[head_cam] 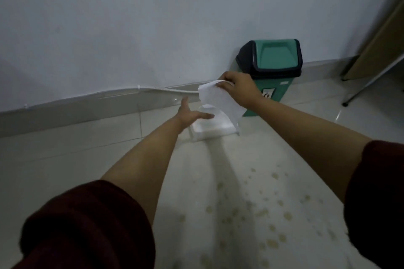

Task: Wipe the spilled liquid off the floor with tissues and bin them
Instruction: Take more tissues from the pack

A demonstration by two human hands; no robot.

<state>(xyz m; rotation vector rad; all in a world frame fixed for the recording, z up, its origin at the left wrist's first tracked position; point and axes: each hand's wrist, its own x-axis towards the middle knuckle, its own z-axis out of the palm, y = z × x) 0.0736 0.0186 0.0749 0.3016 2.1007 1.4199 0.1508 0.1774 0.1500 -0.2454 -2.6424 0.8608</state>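
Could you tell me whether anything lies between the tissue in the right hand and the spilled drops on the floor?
Nothing visible does: the tissue held by the right hand has bare floor between it and the yellowish drops.

You have two hands in view: one left hand (pixel 189 113) and one right hand (pixel 238 88). Count one loose tissue (pixel 215 99) at the right grip, one tissue pack (pixel 211 131) beneath it, one green bin (pixel 271 67) behind it, and many yellowish droplets (pixel 262 212) nearer you.

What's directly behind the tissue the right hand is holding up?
The tissue covers part of the green bin's lower left side and the tissue pack's top. The skirting there is hidden.
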